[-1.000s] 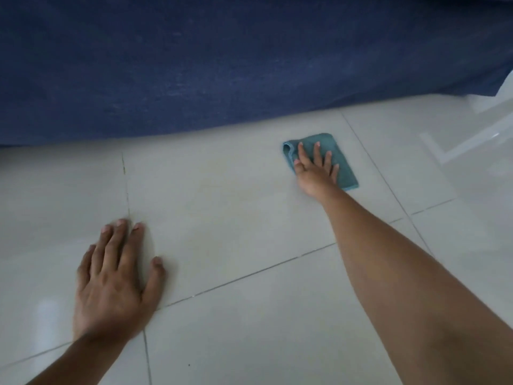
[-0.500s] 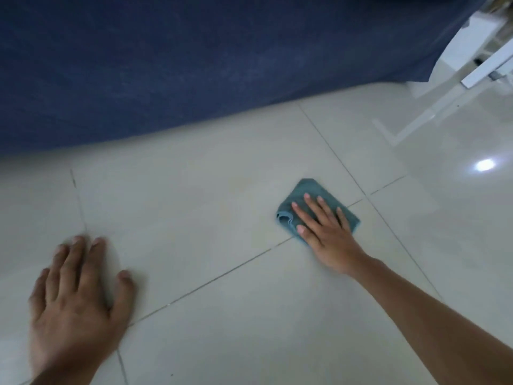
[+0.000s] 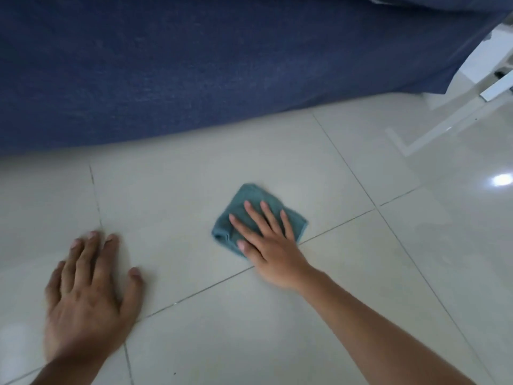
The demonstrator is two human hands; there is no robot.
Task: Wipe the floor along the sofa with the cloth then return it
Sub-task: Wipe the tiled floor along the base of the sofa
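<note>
A folded teal cloth [image 3: 244, 207] lies on the pale tiled floor [image 3: 177, 195], a short way in front of the dark blue sofa [image 3: 194, 59]. My right hand [image 3: 266, 243] rests flat on top of the cloth, fingers spread and pressing it down against the tile. The hand covers the cloth's near right part. My left hand [image 3: 88, 295] lies palm down on the bare floor at the lower left, fingers apart, holding nothing.
The sofa's fabric front runs across the whole top of the view and reaches the floor. A white furniture frame [image 3: 449, 118] stands on the floor at the upper right, beside the sofa's end. Grout lines cross the glossy tiles.
My right hand has drawn the cloth away from the sofa's base toward me, then slid it a little to the left. My left hand has stayed planted on the floor.
</note>
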